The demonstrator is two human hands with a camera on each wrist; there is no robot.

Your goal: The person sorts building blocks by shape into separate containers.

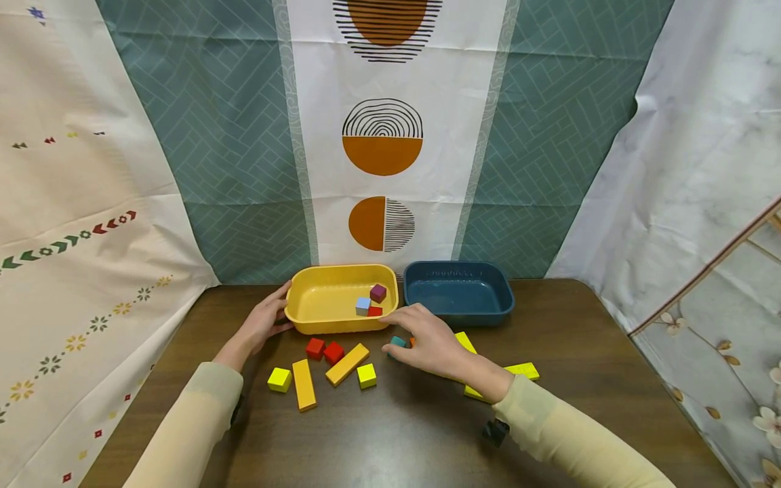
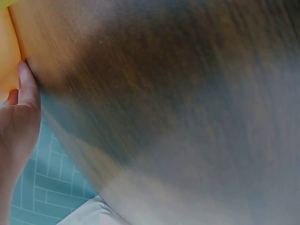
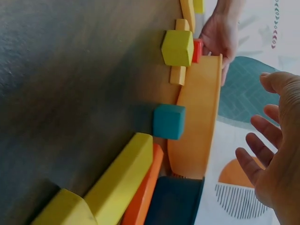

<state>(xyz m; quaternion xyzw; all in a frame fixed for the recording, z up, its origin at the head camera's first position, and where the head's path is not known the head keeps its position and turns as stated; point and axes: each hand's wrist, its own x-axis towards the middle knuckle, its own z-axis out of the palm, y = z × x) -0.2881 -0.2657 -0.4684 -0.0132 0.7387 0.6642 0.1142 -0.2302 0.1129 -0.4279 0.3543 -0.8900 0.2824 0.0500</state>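
Observation:
My left hand (image 1: 264,321) rests against the left end of a yellow plastic tray (image 1: 342,325), its fingers fairly straight along the outer wall in the left wrist view. Inside the tray lie a purple cube (image 1: 378,293), a light blue cube (image 1: 363,306) and a red cube (image 1: 375,312). My right hand (image 1: 430,342) hovers near the tray's front right corner, above the table. Its fingers are spread and hold nothing in the right wrist view. Below it stands a teal cube (image 3: 168,122), close to an orange block (image 3: 143,192) and a long yellow block (image 3: 122,180).
A dark blue tray (image 1: 457,318) stands right of the yellow one. In front lie two red cubes (image 1: 333,352), two yellow cubes (image 1: 367,376) and two light-orange blocks (image 1: 304,386). More yellow blocks (image 1: 522,371) lie beyond my right forearm. Patterned cloth (image 1: 232,135) hangs behind the table.

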